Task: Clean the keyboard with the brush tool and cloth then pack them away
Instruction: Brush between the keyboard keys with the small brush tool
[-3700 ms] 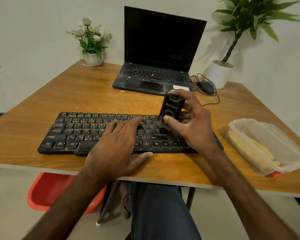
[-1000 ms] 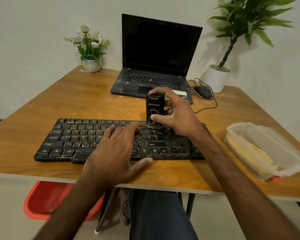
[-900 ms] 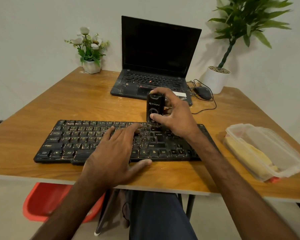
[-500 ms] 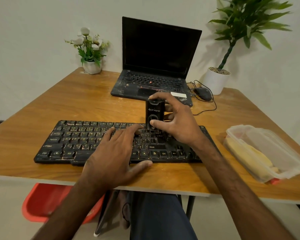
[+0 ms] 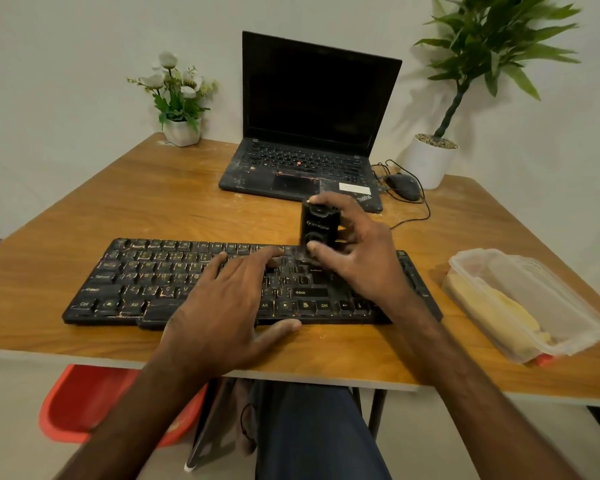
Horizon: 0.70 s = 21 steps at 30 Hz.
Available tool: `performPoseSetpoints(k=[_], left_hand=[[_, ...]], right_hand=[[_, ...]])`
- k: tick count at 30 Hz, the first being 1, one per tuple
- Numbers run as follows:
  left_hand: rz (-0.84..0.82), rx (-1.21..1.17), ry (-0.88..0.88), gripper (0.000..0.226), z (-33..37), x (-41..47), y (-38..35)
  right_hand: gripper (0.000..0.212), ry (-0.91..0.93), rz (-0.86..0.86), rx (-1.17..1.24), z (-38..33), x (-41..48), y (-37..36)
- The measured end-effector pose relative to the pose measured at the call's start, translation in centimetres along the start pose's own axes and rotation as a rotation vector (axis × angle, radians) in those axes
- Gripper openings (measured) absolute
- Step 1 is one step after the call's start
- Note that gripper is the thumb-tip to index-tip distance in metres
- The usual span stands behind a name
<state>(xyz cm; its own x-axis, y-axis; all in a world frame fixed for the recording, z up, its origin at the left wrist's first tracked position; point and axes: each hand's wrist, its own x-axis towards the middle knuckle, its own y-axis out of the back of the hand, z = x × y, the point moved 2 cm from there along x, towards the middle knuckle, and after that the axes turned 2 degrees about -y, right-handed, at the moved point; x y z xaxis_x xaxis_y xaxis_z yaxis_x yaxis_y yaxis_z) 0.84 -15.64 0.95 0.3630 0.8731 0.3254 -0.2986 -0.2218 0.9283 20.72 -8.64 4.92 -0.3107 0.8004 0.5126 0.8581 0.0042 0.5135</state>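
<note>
The black brush tool (image 5: 318, 229) stands upright on the top rows of the keyboard (image 5: 153, 282), toward its right side. The right hand (image 5: 355, 258) has its grip closed around the tool, with the thumb low on the front and a finger on the top. A few seconds ago the tool leaned over and sat lower down among the keys. Now it is straight up and has moved to the back rows. In the last second it has hardly moved at all.

The left hand (image 5: 229, 306) lies flat on the middle of the keyboard, with its grip spread and pinching nothing. Its thumb rests on the counter (image 5: 84, 216) just in front of the keys. It is in the same place as before.

The keyboard lies near the front edge of the counter. It looks dusty.

There is one brush tool, one keyboard and two hands. To the right sits one clear plastic box (image 5: 530, 303) with its lid on and something yellow inside. At the back there is one open laptop (image 5: 312, 133) with a dark screen. Beside it is one mouse (image 5: 403, 186) with a wire. There are two plants in white pots, a small flower plant (image 5: 177, 98) at the left and a tall leafy plant (image 5: 465, 64) at the right.
</note>
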Motion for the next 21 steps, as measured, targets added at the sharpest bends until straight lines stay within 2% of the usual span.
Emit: performPoseSetpoints(k=[2, 7, 11, 13, 16, 19, 21], left_hand=[[-0.012, -0.007, 0.000, 0.098, 0.0, -0.1, 0.0], [-0.011, 0.000, 0.002, 0.099, -0.1, -0.1, -0.1], [-0.005, -0.005, 0.001, 0.098, 0.0, 0.0, -0.1], [-0.014, -0.008, 0.003, 0.099, -0.1, -0.1, -0.2], [0.004, 0.001, -0.001, 0.100, -0.1, -0.1, -0.2], [-0.002, 0.002, 0.000, 0.099, -0.1, -0.1, -0.2], [0.009, -0.011, -0.004, 0.098, -0.1, -0.1, -0.2]], right_hand=[[0.062, -0.050, 0.036, 0.018, 0.4, 0.2, 0.6], [0.062, 0.027, -0.093, 0.096, -1.4, -1.2, -0.3], [0.062, -0.013, 0.023, -0.016, -0.2, -0.3, 0.4], [0.061, -0.034, 0.012, 0.053, -0.7, -0.8, 0.0], [0.061, 0.030, -0.054, 0.094, -1.6, -1.9, -0.6], [0.061, -0.007, 0.017, 0.005, -0.7, -1.2, 0.1], [0.061, -0.064, 0.053, 0.028, -0.5, -1.1, 0.2]])
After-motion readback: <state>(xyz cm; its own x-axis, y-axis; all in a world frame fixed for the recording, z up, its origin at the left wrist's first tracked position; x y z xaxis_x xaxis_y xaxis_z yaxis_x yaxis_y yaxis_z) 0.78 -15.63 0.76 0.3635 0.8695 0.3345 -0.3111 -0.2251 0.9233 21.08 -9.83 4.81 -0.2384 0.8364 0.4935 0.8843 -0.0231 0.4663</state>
